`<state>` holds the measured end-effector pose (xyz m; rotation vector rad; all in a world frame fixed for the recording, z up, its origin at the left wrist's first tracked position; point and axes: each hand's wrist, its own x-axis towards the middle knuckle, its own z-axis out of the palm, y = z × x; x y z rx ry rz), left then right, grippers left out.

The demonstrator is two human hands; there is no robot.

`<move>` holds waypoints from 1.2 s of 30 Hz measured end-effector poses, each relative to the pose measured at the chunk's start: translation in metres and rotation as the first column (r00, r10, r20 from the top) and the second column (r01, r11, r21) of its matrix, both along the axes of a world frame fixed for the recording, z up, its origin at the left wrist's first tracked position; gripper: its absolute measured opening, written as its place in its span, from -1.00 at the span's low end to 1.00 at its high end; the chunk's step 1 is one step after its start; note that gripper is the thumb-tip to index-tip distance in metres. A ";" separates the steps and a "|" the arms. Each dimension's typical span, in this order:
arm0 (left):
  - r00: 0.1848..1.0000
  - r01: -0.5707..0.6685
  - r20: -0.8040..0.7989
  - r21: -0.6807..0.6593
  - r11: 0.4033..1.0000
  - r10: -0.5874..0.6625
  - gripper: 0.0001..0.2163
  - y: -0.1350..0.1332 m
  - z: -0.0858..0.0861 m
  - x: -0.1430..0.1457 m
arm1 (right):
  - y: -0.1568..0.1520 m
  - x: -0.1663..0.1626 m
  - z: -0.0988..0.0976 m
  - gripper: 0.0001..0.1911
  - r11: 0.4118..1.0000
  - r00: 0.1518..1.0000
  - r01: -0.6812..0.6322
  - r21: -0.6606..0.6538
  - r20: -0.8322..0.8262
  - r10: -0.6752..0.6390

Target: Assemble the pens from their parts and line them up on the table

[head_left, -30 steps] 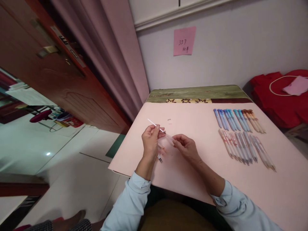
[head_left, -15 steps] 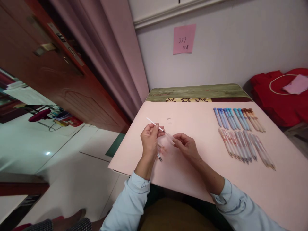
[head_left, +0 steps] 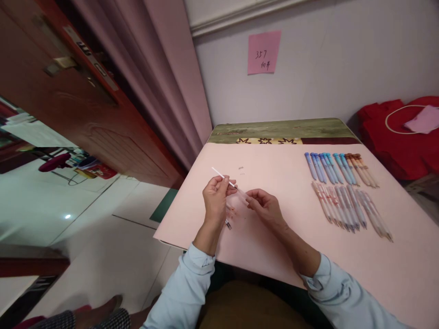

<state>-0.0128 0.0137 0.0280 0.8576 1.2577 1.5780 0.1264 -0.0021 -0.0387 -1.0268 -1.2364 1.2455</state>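
Between the thumb and fingers of my left hand (head_left: 216,196) is a thin white pen refill (head_left: 218,172), slanting down to the right. Its dark tip end meets a clear pen barrel (head_left: 242,196), pinched in my right hand (head_left: 265,208). Whether the tip is inside the barrel I cannot make out. Under my left hand lie more refills with dark tips (head_left: 228,224) and some small orange-brown parts (head_left: 232,210), partly hidden. Two tiny pieces, one of them a grey one (head_left: 240,167), lie beyond my hands.
On the right of the pink-covered table (head_left: 274,160) is a row of blue and brown pens (head_left: 329,168). Nearer lies a row of clear pens (head_left: 343,208). Red cloth (head_left: 394,141) sits beyond the right edge. A wooden door (head_left: 103,114) and a curtain (head_left: 171,77) stand at left.
My left hand and the refill have shifted very slightly right, toward the barrel. My right hand keeps its pinch in nearly the same place.
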 end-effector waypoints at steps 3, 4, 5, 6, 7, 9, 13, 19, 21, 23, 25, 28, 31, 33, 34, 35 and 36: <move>1.000 0.023 -0.017 -0.036 0.999 -0.023 -0.72 -0.002 -0.002 0.003 | 0.000 -0.001 0.000 -0.71 0.998 0.998 -0.056 0.015 -0.014 0.056; 0.999 0.038 -0.025 -0.050 0.998 -0.039 -0.72 -0.002 -0.003 0.003 | 0.000 -0.001 0.000 -0.71 0.997 0.997 -0.075 0.027 -0.017 0.076; 0.997 0.062 -0.032 -0.064 0.996 -0.064 -0.72 -0.003 -0.003 0.004 | 0.000 -0.001 0.000 -0.72 0.996 0.996 -0.086 0.039 -0.017 0.087; 0.995 0.092 -0.038 -0.079 0.993 -0.095 -0.72 -0.004 -0.004 0.004 | 0.000 -0.001 0.000 -0.72 0.995 0.996 -0.088 0.050 -0.013 0.089; 0.991 0.122 -0.049 -0.090 0.988 -0.127 -0.73 -0.005 -0.004 0.004 | -0.001 -0.001 0.001 -0.73 0.995 0.997 -0.082 0.057 -0.006 0.083; 0.979 0.176 -0.083 -0.099 0.979 -0.185 -0.74 -0.006 -0.005 0.003 | 0.000 -0.001 0.001 -0.73 0.997 0.998 -0.066 0.051 0.001 0.066; 0.974 0.203 -0.092 -0.058 0.977 -0.208 -0.65 -0.006 -0.004 -0.005 | 0.001 0.002 0.003 -0.68 0.999 0.997 -0.041 -0.014 -0.071 0.040; 0.978 -0.021 -0.209 -0.022 1.000 0.016 -0.73 -0.002 -0.017 -0.054 | 0.005 0.005 0.004 -0.62 0.995 0.987 0.053 -0.080 -0.146 -0.064; 0.920 -0.054 -0.391 -0.048 0.997 0.031 -0.80 -0.004 -0.028 -0.074 | 0.006 0.005 0.004 -0.61 0.992 0.986 0.085 -0.090 -0.137 -0.097; 0.783 -0.054 -0.622 -0.073 0.996 -0.003 -0.89 -0.008 -0.038 -0.089 | 0.006 0.005 0.004 -0.60 0.989 0.985 0.104 -0.104 -0.126 -0.117; 0.568 0.006 -0.822 -0.052 0.999 -0.046 -0.94 -0.013 -0.043 -0.095 | 0.007 0.005 0.002 -0.60 0.986 0.983 0.117 -0.121 -0.124 -0.132; 0.252 0.252 -0.963 -0.032 0.967 -0.098 -0.89 -0.014 -0.042 -0.087 | 0.007 0.005 0.000 -0.59 0.982 0.982 0.123 -0.144 -0.125 -0.141; -0.005 0.500 -0.984 -0.159 0.851 -0.180 -0.80 -0.005 -0.036 -0.074 | 0.008 0.006 -0.003 -0.60 0.978 0.981 0.128 -0.162 -0.122 -0.148; -0.145 0.581 -0.964 -0.265 0.769 -0.223 -0.76 0.004 -0.032 -0.069 | 0.009 0.006 -0.005 -0.59 0.975 0.980 0.136 -0.174 -0.124 -0.158; -0.196 0.603 -0.951 -0.310 0.736 -0.239 -0.76 0.009 -0.031 -0.068 | 0.009 0.006 -0.005 -0.59 0.975 0.979 0.137 -0.177 -0.125 -0.161; -0.235 0.617 -0.938 -0.345 0.707 -0.253 -0.75 0.013 -0.030 -0.067 | 0.010 0.006 -0.006 -0.59 0.974 0.979 0.138 -0.178 -0.126 -0.162; -0.263 0.628 -0.929 -0.370 0.685 -0.260 -0.76 0.017 -0.029 -0.067 | 0.010 0.006 -0.006 -0.58 0.974 0.978 0.141 -0.177 -0.126 -0.164</move>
